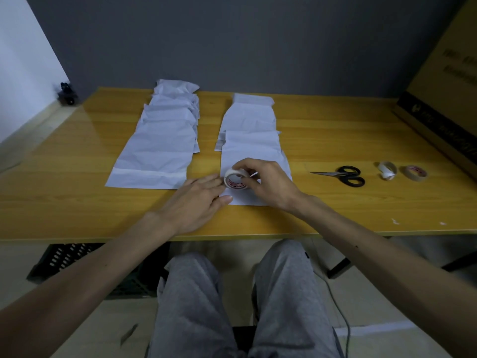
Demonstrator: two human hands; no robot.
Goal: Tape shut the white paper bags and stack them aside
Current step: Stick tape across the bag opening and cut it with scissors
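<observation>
Seated at a yellow wooden bench (335, 140), knees in grey trousers (284, 293) at 6 o'clock below its near edge. Grips a white tape roll (235, 180) with red print inside the core in the right hand (268, 184), thumb and fingers curled over the rim, the roll standing on edge on the nearest white paper bag (255, 153). Lays the left hand (198, 200) flat at 8 o'clock of the roll, fingers straight and spread, holding nothing, tips at the bag's left edge just beside the roll. Beyond, toward 12 o'clock, two overlapped rows of white paper bags: the left row (160, 148) at 10 o'clock of the roll, its nearest bag with a paler band across the near end; the right row (249, 117) straight at 12, its closest bag the one under the hands. At 3 o'clock of the roll, well apart, black-handled scissors (343, 175) with blades pointing toward 9. Farther along at 3, a crumpled white roll (387, 170) and, just beside it, a flat tan tape roll (415, 172). At 2 o'clock, on the bench's right end, a large cardboard box (444, 99), print too blurred to read. Under the bench at 8 o'clock, a black slatted crate (64, 257).
</observation>
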